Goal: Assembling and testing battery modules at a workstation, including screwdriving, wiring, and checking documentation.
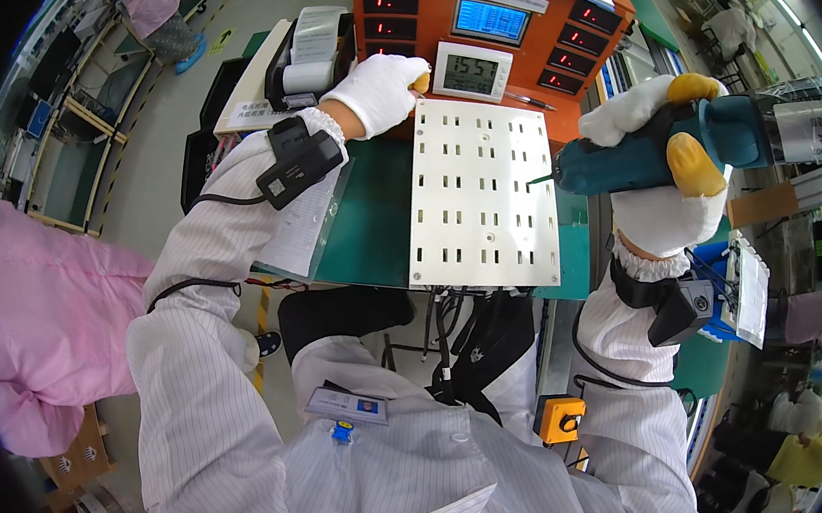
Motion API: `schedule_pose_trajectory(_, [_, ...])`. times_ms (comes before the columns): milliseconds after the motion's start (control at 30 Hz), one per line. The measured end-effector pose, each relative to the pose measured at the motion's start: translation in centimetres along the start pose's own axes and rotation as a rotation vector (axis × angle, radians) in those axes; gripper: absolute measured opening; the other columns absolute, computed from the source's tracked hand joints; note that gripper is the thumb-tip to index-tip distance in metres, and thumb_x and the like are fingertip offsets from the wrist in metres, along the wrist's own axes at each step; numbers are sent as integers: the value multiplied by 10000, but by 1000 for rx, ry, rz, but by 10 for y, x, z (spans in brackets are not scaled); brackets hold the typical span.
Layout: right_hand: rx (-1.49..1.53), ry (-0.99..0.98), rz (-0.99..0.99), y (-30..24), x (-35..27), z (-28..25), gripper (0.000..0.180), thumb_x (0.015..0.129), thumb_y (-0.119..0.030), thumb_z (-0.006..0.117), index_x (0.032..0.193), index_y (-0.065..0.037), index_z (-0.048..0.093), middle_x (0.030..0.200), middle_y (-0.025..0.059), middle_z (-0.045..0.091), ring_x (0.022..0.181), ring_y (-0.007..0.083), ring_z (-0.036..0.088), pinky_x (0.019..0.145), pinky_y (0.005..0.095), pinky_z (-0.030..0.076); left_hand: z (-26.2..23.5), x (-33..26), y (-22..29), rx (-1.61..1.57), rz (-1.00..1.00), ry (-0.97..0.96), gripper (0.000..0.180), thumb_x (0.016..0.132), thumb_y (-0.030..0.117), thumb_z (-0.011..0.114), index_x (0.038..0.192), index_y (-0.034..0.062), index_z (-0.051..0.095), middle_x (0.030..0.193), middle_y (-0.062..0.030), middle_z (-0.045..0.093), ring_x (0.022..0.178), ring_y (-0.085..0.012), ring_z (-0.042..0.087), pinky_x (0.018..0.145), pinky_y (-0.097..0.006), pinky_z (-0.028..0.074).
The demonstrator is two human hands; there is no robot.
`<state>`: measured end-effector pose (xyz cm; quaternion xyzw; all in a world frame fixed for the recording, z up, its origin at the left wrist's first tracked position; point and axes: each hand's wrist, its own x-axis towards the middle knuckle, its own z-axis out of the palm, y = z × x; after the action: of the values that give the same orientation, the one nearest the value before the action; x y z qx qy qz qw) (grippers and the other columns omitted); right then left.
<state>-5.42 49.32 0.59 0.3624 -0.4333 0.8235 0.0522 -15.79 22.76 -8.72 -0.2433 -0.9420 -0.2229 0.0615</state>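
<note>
My left hand (376,94), in a white glove with yellow fingertips, is closed just above the far left corner of a white slotted plate (480,190). Whatever its fingertips may hold is hidden. The plate lies on a green work surface and has rows of small rectangular slots. My right hand (664,163), gloved the same way, is wrapped around a teal electric screwdriver (610,166). The tool lies roughly level, its thin tip pointing left over the plate's right part. I cannot tell whether the tip touches the plate.
An orange instrument box (558,35) with red displays stands behind the plate, a white digital clock (472,71) in front of it. A label printer (316,63) is at far left. Dark cables (452,322) hang below the plate. A person in pink (54,301) is at the left.
</note>
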Motion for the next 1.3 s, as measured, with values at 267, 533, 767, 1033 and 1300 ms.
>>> schedule_pose_trajectory(267, [-116,72,-6,-6,-23,-27,321,877,-165,662,1095,24,522,849,192,632,714,264,654,618,360,579,5,14,12,319,58,-162,136,839,55,593,946,60,677,914,-183,683,874,-365,668,785,-398,546])
schedule_pose_trajectory(533, [-175,89,-2,-12,-28,-27,373,804,-181,741,1024,41,537,826,174,640,679,247,653,619,351,572,4,17,43,565,86,-262,256,871,69,586,1118,43,645,911,-179,691,824,-329,699,733,-397,576])
schedule_pose_trajectory(767, [-278,75,-52,-12,-30,-19,388,754,-137,789,1011,27,548,828,154,640,697,225,653,626,329,554,-2,14,24,617,41,-199,339,907,69,573,1242,112,547,934,-154,675,847,-315,686,738,-387,568])
schedule_pose_trajectory(1033, [-217,130,10,-15,-31,-19,460,745,-138,805,1077,28,533,826,154,637,706,234,651,640,353,554,4,19,0,362,302,235,103,780,51,633,862,65,693,841,-100,622,807,-298,645,748,-366,536])
schedule_pose_trajectory(1300, [-308,111,-28,-38,-40,-37,398,814,-220,754,999,73,557,846,193,644,705,262,656,646,357,570,59,68,93,124,295,126,338,877,14,549,1172,116,676,945,-142,674,866,-295,676,792,-360,553])
